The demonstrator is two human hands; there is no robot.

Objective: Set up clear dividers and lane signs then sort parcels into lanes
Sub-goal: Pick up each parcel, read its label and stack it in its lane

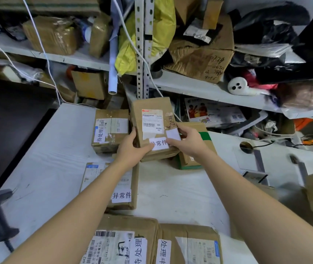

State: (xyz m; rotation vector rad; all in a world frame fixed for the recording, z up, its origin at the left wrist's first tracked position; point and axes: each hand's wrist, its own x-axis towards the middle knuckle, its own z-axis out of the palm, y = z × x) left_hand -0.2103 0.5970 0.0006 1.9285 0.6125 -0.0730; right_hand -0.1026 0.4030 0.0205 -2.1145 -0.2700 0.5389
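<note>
Clasped a brown box (152, 128) over the far middle of the white table (180, 191), tilted back, label facing up. Wrapped the left grip (132, 147) round its left edge, thumb on the front. Curled the right grip (187, 141) round its right edge, thumb on a white sticker. Also on the table: another box (110, 130) far left, a flat parcel (110, 185) mid-left, two boxes (125, 241) at the near edge.

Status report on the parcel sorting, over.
Held: brown parcel, tilted, in left hand and right hand. Close by: taped parcel leftward, green-edged box beneath right hand.
</note>
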